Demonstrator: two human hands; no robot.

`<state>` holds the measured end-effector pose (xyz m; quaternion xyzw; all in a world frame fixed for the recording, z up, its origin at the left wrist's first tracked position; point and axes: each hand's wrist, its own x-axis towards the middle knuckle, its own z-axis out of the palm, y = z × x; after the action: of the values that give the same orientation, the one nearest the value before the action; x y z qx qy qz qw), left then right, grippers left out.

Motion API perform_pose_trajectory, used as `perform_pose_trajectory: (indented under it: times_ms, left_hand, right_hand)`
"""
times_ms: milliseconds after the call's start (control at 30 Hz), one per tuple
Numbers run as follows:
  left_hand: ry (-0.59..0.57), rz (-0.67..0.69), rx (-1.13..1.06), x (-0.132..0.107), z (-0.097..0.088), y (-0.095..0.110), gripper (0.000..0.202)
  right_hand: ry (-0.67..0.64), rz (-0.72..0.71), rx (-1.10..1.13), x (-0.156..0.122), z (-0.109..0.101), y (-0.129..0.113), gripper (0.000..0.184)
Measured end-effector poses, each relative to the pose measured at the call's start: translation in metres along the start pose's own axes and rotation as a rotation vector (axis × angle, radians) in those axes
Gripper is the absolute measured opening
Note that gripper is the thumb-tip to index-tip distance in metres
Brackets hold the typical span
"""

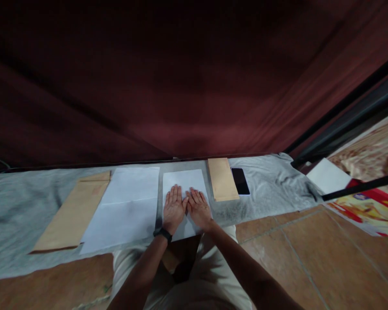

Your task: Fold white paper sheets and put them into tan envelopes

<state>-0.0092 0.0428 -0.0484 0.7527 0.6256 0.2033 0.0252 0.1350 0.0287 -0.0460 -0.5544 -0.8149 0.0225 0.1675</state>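
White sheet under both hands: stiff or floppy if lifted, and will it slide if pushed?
Probably floppy: the white sheet looks thin and lies flat under the left hand and right hand. Likely light, so it should sag if lifted by one edge. Pushed, it may bunch or drag the wrinkled grey cloth rather than slide.

The white sheet of paper (185, 178) lies flat just left of the small brown envelope (223, 179), long side running away from the person, its near half pressed under the palm-down left hand (173, 207) and right hand (199, 207).
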Motion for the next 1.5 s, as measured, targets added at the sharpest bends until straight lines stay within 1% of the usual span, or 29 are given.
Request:
perform_pose_trajectory:
  times_ms: [100, 200, 400, 500, 567, 700, 733, 800, 900, 1000, 1167, 1267, 1333, 1400, 1500]
  left_hand:
    - [0.036, -0.038, 0.016, -0.001, -0.001, -0.009, 0.064]
    - [0.065, -0.061, 0.025, -0.005, -0.004, -0.013, 0.065]
    - [0.079, -0.082, 0.016, -0.008, -0.008, -0.012, 0.065]
    - [0.077, -0.089, -0.002, -0.007, -0.008, -0.011, 0.065]
    - [0.08, -0.088, -0.009, -0.006, -0.009, -0.011, 0.065]
    - [0.071, -0.076, -0.002, -0.007, -0.011, -0.012, 0.061]
    - [0.064, -0.069, -0.002, -0.007, -0.011, -0.012, 0.06]
    - [0.053, -0.061, -0.006, -0.007, -0.012, -0.013, 0.059]
    - [0.056, -0.07, -0.01, -0.007, -0.012, -0.012, 0.06]
    - [0.066, -0.083, -0.02, -0.006, -0.012, -0.012, 0.061]
    - [0.063, -0.093, -0.019, -0.005, -0.015, -0.011, 0.06]
    - [0.055, -0.093, -0.007, -0.004, -0.017, -0.009, 0.06]
    - [0.06, -0.09, -0.008, -0.005, -0.016, -0.01, 0.06]
    - [0.078, -0.089, -0.015, -0.005, -0.014, -0.011, 0.061]
    - [0.104, -0.079, -0.022, -0.006, -0.009, -0.013, 0.061]
  right_hand:
    - [0.026, 0.04, 0.012, 0.004, 0.002, 0.006, 0.05]
    - [0.046, 0.077, 0.005, 0.008, 0.004, 0.013, 0.052]
    - [0.099, 0.17, 0.003, 0.021, 0.009, 0.029, 0.054]
    - [0.137, 0.217, 0.023, 0.032, 0.009, 0.032, 0.053]
    - [0.123, 0.16, 0.048, 0.041, 0.009, 0.029, 0.052]
    - [-0.017, -0.18, 0.101, 0.059, 0.013, 0.014, 0.048]
    - [-0.047, -0.241, 0.1, 0.064, 0.015, 0.01, 0.046]
    - [-0.078, -0.289, 0.08, 0.073, 0.019, 0.004, 0.045]
    - [-0.081, -0.261, 0.042, 0.086, 0.023, 0.004, 0.043]
    - [-0.061, -0.197, 0.019, 0.099, 0.025, 0.009, 0.044]
    - [-0.014, -0.082, 0.001, 0.114, 0.028, 0.021, 0.052]
    - [0.013, -0.003, -0.011, 0.119, 0.028, 0.029, 0.057]
    - [0.03, 0.046, -0.012, 0.115, 0.026, 0.033, 0.059]
    - [0.047, 0.079, 0.0, 0.103, 0.022, 0.033, 0.059]
    - [0.058, 0.071, 0.022, 0.069, 0.015, 0.025, 0.057]
